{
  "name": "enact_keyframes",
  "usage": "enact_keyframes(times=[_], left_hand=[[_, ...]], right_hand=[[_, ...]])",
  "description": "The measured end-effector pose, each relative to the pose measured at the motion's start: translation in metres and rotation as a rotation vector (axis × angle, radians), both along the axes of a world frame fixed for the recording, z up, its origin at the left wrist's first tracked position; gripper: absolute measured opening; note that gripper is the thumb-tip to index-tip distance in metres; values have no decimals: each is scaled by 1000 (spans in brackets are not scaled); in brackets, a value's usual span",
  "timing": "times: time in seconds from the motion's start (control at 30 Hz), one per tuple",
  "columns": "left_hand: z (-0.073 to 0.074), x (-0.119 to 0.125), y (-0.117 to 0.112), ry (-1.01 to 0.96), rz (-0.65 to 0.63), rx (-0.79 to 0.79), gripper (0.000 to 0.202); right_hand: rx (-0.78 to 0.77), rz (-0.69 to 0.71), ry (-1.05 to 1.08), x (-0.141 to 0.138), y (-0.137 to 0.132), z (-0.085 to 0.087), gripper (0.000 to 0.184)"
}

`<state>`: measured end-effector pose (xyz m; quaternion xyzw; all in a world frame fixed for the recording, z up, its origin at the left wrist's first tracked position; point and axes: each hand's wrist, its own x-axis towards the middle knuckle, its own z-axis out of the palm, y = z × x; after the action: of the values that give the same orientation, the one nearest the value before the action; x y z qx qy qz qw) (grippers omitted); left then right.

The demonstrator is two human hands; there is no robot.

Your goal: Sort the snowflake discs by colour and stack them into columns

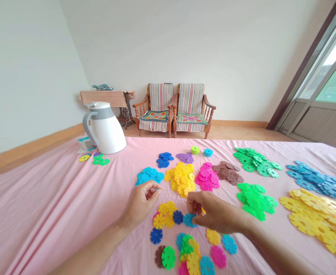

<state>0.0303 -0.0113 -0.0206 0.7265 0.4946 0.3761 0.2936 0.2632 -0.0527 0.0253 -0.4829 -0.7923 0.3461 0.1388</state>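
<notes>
My left hand [143, 200] hovers just in front of the light blue pile of snowflake discs [149, 175]. Its thumb and fingers are pinched together, and I cannot make out anything between them. Lower and to the right, my right hand [210, 212] is curled, thumb against the right edge of a light blue snowflake disc [188, 220]. Beside that disc lie a dark blue disc [177, 217] and a cluster of yellow discs [165, 212]. Nearer to me are loose mixed discs, among them a green disc [168, 258] and a pink disc [218, 256].
Sorted piles of discs spread beyond my hands: yellow [182, 177], pink [207, 177], brown [227, 172], green [256, 200]. Larger yellow discs [319, 217] and blue discs [319, 179] lie at right. A white jug [107, 131] stands back left on the pink cloth [70, 206].
</notes>
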Motion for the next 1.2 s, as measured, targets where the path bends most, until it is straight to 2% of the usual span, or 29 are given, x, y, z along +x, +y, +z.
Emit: enact_keyframes(times=[0.17, 0.3, 0.43, 0.5, 0.67, 0.87, 0.97, 1.2], left_hand=[[14, 9, -17, 5, -209, 115, 14], [18, 17, -28, 57, -283, 56, 18], [14, 20, -25, 27, -250, -30, 12], [10, 16, -17, -3, -183, -43, 14], [3, -10, 13, 62, 109, 95, 18], [1, -33, 32, 145, 274, 239, 27], [6, -32, 28, 155, 256, 273, 27], [16, -22, 12, 134, 54, 158, 23]], right_hand=[[48, -123, 198, -14, 2, -4, 15], [78, -206, 330, -29, -1, -14, 12], [92, -265, 401, -36, -1, -22, 13], [115, -290, 404, -34, 1, -24, 11], [145, -332, 384, -24, 11, -28, 4], [164, -274, 337, -21, 10, -30, 6], [169, -199, 241, -22, 4, -28, 9], [229, -159, 59, -28, -8, -22, 16]])
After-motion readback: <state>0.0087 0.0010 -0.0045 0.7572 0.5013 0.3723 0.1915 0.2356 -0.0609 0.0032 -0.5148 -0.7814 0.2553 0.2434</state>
